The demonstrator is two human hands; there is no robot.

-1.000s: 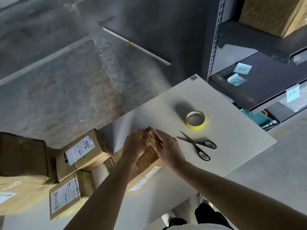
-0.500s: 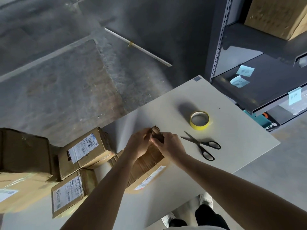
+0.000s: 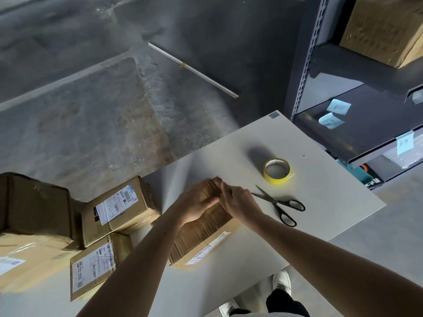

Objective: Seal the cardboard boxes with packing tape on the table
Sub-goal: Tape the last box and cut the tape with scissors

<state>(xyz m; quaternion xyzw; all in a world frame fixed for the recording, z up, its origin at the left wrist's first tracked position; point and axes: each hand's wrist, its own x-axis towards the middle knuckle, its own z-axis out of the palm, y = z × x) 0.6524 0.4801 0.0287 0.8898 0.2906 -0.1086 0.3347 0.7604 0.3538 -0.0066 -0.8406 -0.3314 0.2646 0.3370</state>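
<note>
As left hand (image 3: 194, 203), right hand (image 3: 241, 205) fingers (image 3: 210, 200) grip it, creased brown box (image 3: 201, 236), labelled side

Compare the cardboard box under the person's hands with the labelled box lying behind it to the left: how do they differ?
The held box is gripped at its far end by the left hand and right hand; the left box is untouched. The held box's label sits low on its side; the left box's label faces up. Both are brown cardboard with white labels.
</note>
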